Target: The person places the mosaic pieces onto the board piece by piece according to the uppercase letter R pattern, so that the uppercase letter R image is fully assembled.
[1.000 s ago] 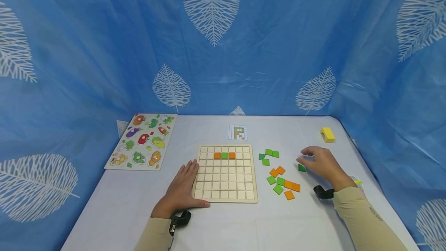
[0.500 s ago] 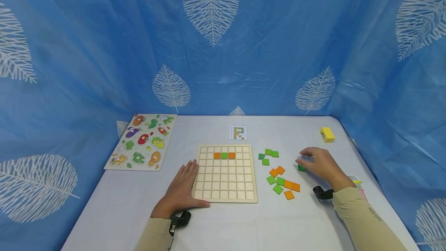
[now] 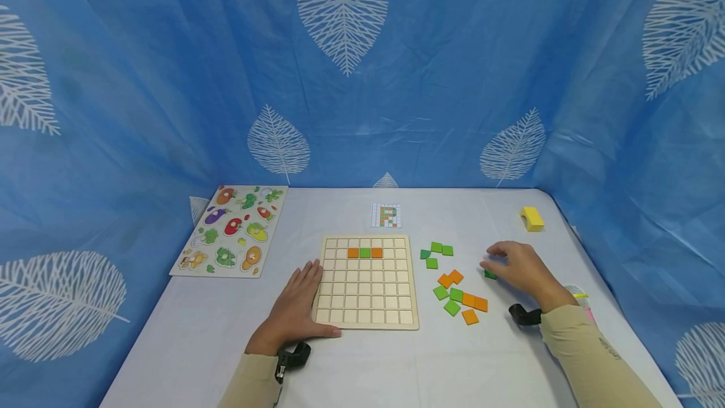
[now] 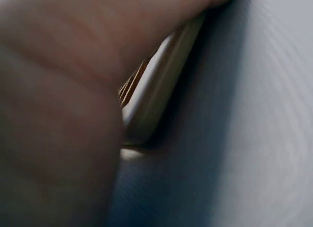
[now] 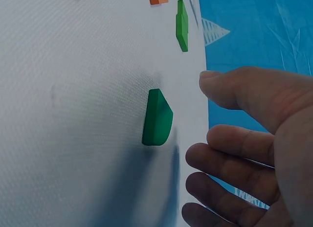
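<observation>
A wooden grid board (image 3: 365,304) lies in the middle of the table, with an orange, a green and an orange tile (image 3: 376,253) side by side in an upper row. My left hand (image 3: 297,307) rests at its left edge, fingers along the side and thumb by the near corner. Over the right side of the table hovers my right hand (image 3: 521,266), fingers loosely bent and holding nothing. Just below it lies a dark green quarter-round tile (image 5: 157,120), apart from the fingertips in the right wrist view and partly hidden by the hand in the head view.
Loose green tiles (image 3: 452,308) and orange tiles (image 3: 470,317) lie between the board and my right hand. A small pattern card (image 3: 386,215) sits behind the board. At the back left is a vegetable puzzle board (image 3: 232,232); a yellow arch block (image 3: 532,219) stands back right.
My right hand has shifted very slightly, now covering more of the dark green tile in the head view. The left hand and the board have stayed put.
</observation>
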`<state>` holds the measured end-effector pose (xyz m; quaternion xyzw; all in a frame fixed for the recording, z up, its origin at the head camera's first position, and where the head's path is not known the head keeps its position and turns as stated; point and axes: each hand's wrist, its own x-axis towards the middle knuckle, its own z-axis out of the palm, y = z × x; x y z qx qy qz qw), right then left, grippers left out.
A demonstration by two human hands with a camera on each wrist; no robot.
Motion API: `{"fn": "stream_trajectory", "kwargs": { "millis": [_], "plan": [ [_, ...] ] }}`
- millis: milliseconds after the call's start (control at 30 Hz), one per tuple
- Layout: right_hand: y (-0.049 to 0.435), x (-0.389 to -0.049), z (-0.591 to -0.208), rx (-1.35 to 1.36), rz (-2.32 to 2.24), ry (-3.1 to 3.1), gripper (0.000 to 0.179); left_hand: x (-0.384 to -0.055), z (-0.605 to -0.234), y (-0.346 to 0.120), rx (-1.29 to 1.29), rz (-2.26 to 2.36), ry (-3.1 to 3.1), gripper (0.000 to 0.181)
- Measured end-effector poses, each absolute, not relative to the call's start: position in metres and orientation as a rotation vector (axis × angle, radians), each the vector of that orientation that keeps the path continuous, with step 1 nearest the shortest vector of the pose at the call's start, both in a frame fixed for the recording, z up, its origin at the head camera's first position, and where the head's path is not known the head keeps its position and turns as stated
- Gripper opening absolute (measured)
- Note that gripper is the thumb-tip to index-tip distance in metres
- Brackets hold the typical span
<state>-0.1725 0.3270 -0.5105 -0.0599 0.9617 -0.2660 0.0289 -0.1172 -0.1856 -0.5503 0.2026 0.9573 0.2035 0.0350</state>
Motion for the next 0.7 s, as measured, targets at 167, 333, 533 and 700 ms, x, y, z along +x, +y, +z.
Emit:
{"fn": "stream_trajectory", "kwargs": {
  "millis": [167, 333, 533, 700],
  "plan": [
    [0.3259, -0.1712, -0.5107, -0.182, -0.83, 2.962, 0.045, -0.1169, -0.5506, -0.1849, 0.62, 0.627, 2.944, 0.15],
    [0.3257, -0.17, -0.512, -0.192, -0.835, 2.96, 0.044, -0.1167, -0.5503, -0.1851, 0.614, 0.621, 2.941, 0.15],
    [0.3245, -0.1692, -0.5128, -0.197, -0.837, 2.953, 0.045, -0.1167, -0.55, -0.1856, 0.612, 0.625, 2.94, 0.15],
    [0.3237, -0.1691, -0.5136, -0.2, -0.837, 2.957, 0.044, -0.1175, -0.5511, -0.1859, 0.618, 0.613, 2.939, 0.15]
  ]
}}
